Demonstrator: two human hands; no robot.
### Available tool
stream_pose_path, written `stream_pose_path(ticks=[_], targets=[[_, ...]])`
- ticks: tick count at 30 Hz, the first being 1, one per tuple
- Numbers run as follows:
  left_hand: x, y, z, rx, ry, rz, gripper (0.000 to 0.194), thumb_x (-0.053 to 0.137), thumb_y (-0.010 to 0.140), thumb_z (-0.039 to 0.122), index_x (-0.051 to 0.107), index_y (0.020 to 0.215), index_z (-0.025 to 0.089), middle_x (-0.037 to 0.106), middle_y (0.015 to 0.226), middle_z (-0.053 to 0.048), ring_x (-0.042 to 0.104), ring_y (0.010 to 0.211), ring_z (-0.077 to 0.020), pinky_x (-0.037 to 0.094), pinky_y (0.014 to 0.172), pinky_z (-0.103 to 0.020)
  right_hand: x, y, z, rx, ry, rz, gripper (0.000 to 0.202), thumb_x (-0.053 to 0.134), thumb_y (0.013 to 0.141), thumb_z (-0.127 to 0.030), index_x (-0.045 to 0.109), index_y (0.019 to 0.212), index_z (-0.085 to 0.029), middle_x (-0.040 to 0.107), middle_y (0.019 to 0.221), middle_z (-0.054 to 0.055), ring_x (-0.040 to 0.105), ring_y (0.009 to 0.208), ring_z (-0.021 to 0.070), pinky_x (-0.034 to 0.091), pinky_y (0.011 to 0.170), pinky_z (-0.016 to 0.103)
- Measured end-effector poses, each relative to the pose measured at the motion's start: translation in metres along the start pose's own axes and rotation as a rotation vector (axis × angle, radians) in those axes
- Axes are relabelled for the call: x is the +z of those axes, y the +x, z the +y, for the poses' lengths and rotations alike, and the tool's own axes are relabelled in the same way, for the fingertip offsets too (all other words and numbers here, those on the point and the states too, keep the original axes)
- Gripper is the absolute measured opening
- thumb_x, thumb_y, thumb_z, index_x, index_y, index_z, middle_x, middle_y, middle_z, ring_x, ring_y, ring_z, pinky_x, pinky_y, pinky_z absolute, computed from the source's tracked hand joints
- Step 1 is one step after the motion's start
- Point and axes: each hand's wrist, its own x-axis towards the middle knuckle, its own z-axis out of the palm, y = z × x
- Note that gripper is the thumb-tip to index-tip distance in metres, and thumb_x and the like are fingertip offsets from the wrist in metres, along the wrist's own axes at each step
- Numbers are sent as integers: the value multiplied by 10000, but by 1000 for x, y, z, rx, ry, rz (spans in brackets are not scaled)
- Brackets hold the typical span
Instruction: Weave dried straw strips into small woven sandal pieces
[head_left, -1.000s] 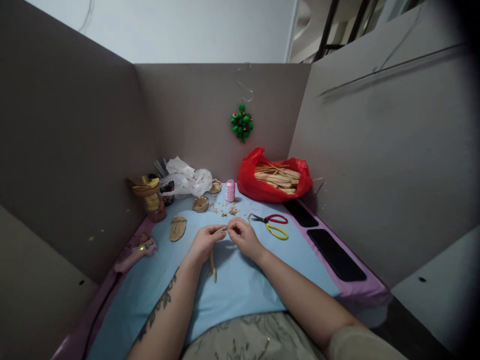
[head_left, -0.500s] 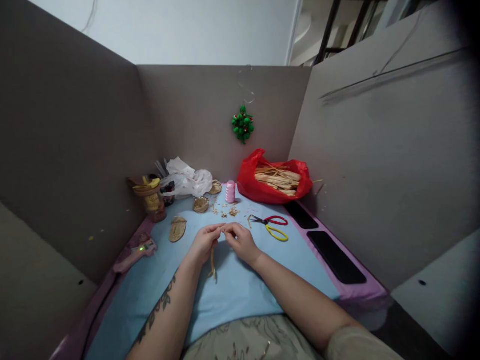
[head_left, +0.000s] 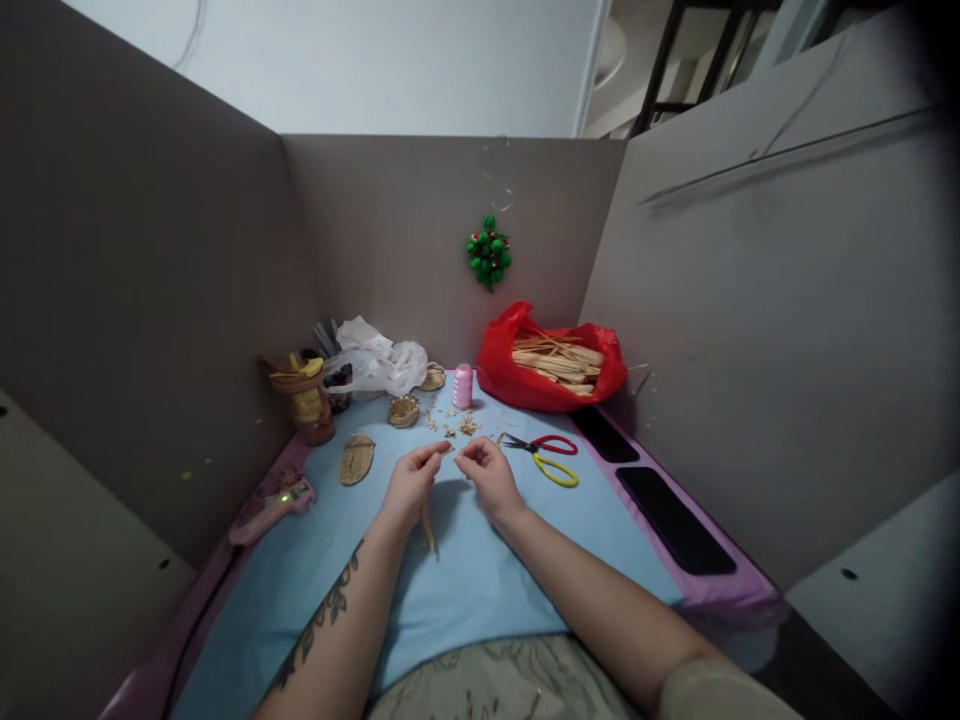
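Over the blue cloth [head_left: 487, 590], my left hand [head_left: 409, 487] pinches a narrow straw strip [head_left: 428, 530], whose tail hangs below the palm. A small pale tip shows at the fingertips. A short gap to the right, my right hand [head_left: 493, 484] has thumb and fingers pressed together; whatever lies between them is too small to make out. Scissors [head_left: 546, 458] with one red and one yellow handle lie open just beyond my right hand. A flat woven oval piece [head_left: 357, 460] lies to the left of my left hand.
A small woven basket [head_left: 403, 410], straw scraps [head_left: 466, 427] and a pink thread spool [head_left: 463, 386] stand farther back. Behind them is a red bag [head_left: 517, 385] of straw. A pink glue gun [head_left: 274, 508] lies left; two black phones [head_left: 675, 520] lie right. Grey panels [head_left: 390, 230] enclose the table.
My hands have moved apart at the fingertips, the right one shifting slightly right. The straw strip still hangs from my left hand.
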Motion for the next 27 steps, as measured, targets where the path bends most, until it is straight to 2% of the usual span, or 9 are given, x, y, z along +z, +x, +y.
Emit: stream_pose_path(ticks=[2, 4, 7, 12, 18, 20, 22, 25, 27], targets=[[1, 1, -1, 75, 32, 20, 374, 600, 677, 351, 677, 963, 123, 681, 853, -83, 587, 736, -161, 443, 671, -274, 0, -3, -4, -25, -97, -40, 129, 607, 690, -271, 515, 720, -185, 524, 669, -22, 477, 600, 108, 399, 566, 227], [2, 2, -2, 149, 61, 29, 319, 591, 683, 314, 683, 924, 125, 675, 967, -106, 595, 896, -196, 441, 814, -318, 2, -6, -8, -57, -199, -83, 103, 584, 712, -282, 550, 723, -186, 555, 686, -11, 494, 614, 117, 411, 584, 240], [3, 3, -3, 178, 99, 48, 284, 580, 695, 290, 679, 912, 136, 670, 1001, -107, 595, 947, -206, 425, 882, -345, 3, -9, -9, -103, -238, -118, 102, 560, 736, -291, 567, 730, -189, 578, 698, -3, 525, 646, 128, 430, 618, 257], [2, 3, -3, 177, 47, 80, 333, 608, 683, 294, 613, 980, 144, 660, 1007, -105, 606, 930, -201, 451, 833, -330, -1, -4, -10, -4, -5, -69, 141, 606, 704, -299, 521, 752, -197, 564, 620, -23, 553, 574, 124, 450, 565, 258], [0, 4, -6, 191, 132, 159, 232, 587, 709, 354, 526, 831, 165, 649, 721, -23, 596, 677, -142, 423, 600, -235, -20, 8, -12, 18, 193, 40, 211, 624, 694, -327, 493, 803, -203, 530, 567, -44, 502, 467, 105, 407, 463, 237], [0, 4, -4, 178, 124, 162, 238, 567, 726, 369, 513, 833, 164, 652, 725, -28, 575, 645, -130, 397, 565, -223, -31, 16, -12, 34, 125, 112, 206, 575, 733, -379, 486, 771, -198, 453, 485, -65, 410, 400, 91, 340, 406, 222], [0, 2, -1, 172, 106, 150, 242, 550, 740, 375, 512, 844, 159, 658, 753, -39, 553, 626, -118, 382, 549, -217, -43, 23, -12, 19, -19, 266, 222, 528, 762, -409, 486, 734, -192, 399, 468, -69, 355, 399, 90, 310, 405, 226], [2, -1, 2, 176, 88, 112, 255, 532, 757, 388, 526, 858, 154, 652, 788, -46, 523, 611, -106, 376, 529, -210, -54, 28, -18, -146, -295, 510, 199, 551, 746, -368, 531, 816, -182, 499, 654, -10, 459, 583, 131, 399, 567, 268], [4, -3, 2, 185, 83, 88, 265, 542, 751, 397, 546, 852, 152, 631, 773, -35, 520, 627, -108, 394, 535, -210, -52, 25, -22, -282, -424, 457, 220, 580, 728, -322, 560, 897, -183, 546, 835, 41, 505, 781, 169, 414, 727, 309]])
